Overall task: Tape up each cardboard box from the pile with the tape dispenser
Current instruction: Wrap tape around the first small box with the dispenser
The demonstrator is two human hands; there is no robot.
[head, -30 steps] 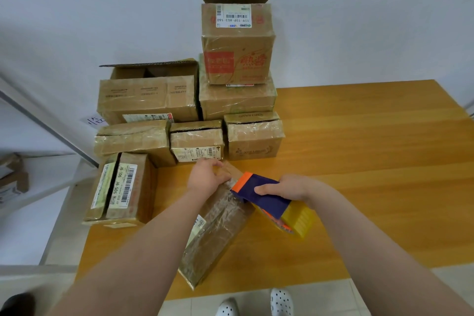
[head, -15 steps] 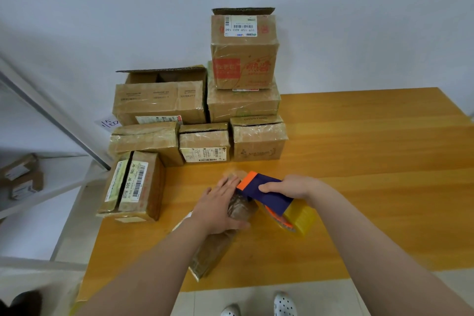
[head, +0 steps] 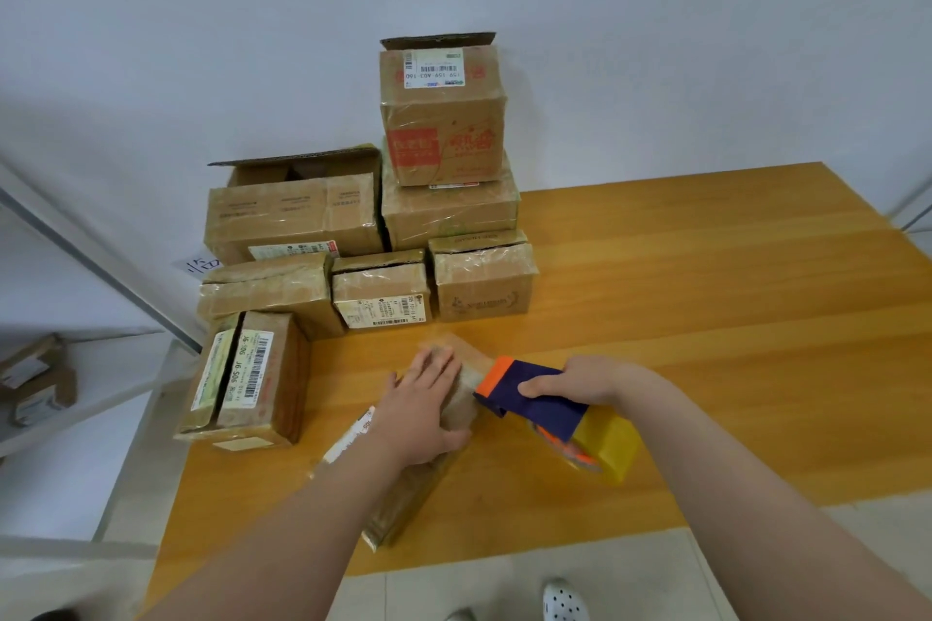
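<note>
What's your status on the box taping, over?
Left hand presses long box flat. Right hand grips tape dispenser, nose at the box. Nothing in the way.

Left hand (head: 428, 411) flat, fingers (head: 446, 368) straight; right hand (head: 580, 381) curled, gripping.

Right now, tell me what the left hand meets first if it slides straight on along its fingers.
The left hand would probably meet the logo-printed box at the pile's front right, past a strip of table; depth is unclear.
</note>
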